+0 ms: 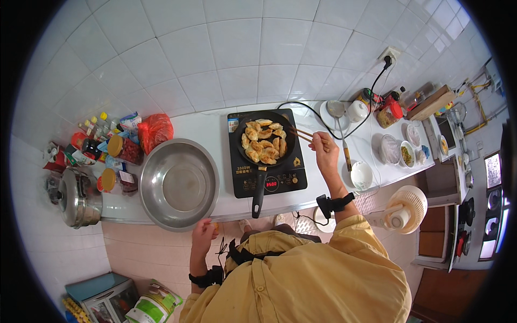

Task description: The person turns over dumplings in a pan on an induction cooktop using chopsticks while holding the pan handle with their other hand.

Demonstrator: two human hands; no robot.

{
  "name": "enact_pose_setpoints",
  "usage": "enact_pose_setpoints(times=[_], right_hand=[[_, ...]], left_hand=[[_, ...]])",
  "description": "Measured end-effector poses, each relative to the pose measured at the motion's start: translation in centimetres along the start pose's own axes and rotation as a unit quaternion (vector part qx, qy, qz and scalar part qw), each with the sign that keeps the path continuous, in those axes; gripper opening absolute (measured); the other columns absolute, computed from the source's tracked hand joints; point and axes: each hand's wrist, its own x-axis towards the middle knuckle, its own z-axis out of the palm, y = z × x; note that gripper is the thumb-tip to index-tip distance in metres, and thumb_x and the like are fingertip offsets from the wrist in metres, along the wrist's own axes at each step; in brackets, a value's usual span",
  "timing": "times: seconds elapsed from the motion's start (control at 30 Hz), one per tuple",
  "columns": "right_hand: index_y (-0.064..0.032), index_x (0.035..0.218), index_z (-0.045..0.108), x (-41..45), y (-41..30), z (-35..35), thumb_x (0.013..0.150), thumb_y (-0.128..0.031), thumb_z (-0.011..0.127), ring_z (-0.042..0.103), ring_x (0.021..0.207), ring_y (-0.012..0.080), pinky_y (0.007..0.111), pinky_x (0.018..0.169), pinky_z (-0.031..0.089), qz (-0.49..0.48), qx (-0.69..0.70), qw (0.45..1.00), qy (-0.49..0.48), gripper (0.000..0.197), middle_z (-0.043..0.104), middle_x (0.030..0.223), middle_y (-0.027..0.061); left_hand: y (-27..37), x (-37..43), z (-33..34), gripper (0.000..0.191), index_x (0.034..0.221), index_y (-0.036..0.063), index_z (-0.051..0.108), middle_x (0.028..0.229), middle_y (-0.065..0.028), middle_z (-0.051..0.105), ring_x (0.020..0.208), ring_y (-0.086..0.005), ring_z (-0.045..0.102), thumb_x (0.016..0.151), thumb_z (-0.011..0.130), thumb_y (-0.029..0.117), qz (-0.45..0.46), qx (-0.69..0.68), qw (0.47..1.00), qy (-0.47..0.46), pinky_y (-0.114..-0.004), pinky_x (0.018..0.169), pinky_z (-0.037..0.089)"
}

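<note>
My right hand (326, 151) grips a pair of wooden chopsticks (303, 133), whose tips reach over the right rim of a black frying pan (256, 163). Several browned dumplings (264, 143) lie in the pan, most of them around its middle and edges. The pan sits on a black induction cooktop (240, 183) with a lit red display, its handle (259, 194) pointing toward me. Near the counter's front edge, below a wide steel basin (147, 185), hangs my left hand (203, 236) with curled fingers. A small orange-yellow patch shows at its fingertips; I cannot tell what it is.
Left stand a steel pot (80, 200), jars (121, 147), bottles and a red plastic bag (155, 131). A skimmer (339, 117) rests on a white plate (326, 111), near a white bowl (361, 175). A black power cord (319, 115) crosses behind. Below right is a fan (408, 210).
</note>
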Motion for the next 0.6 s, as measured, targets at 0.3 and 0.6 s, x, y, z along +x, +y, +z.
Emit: enact_pose_setpoints(times=[0.3, 0.6], right_hand=[[0.0028, 0.104, 0.061, -0.7, 1.9, -0.5, 0.091, -0.011, 0.058, 0.066, 0.078, 0.0187, 0.027, 0.071, 0.051, -0.043, -0.018, 0.999, -0.018, 0.019, 0.063, 0.098, 0.0124], [0.0045, 0.104, 0.059, -3.1, -1.0, -7.2, 0.096, -0.017, 0.053, 0.066, 0.076, 0.0163, 0.025, 0.070, 0.053, -0.006, 0.057, 0.998, 0.027, 0.025, 0.063, 0.087, 0.0090]], left_hand=[[3.9, 1.5, 8.2, 0.040, 0.123, 0.0006, 0.047, 0.090, -0.0109, 0.061, 0.073, -0.0144, 0.063, 0.090, 0.059, 0.021, -0.004, 0.091, 0.985, -0.144, -0.026, 0.062, 0.052], [4.6, 3.9, 14.4, 0.041, 0.123, 0.0023, 0.041, 0.099, -0.0128, 0.058, 0.072, -0.0182, 0.064, 0.092, 0.057, 0.024, -0.104, 0.034, 0.980, -0.168, -0.028, 0.057, 0.054]])
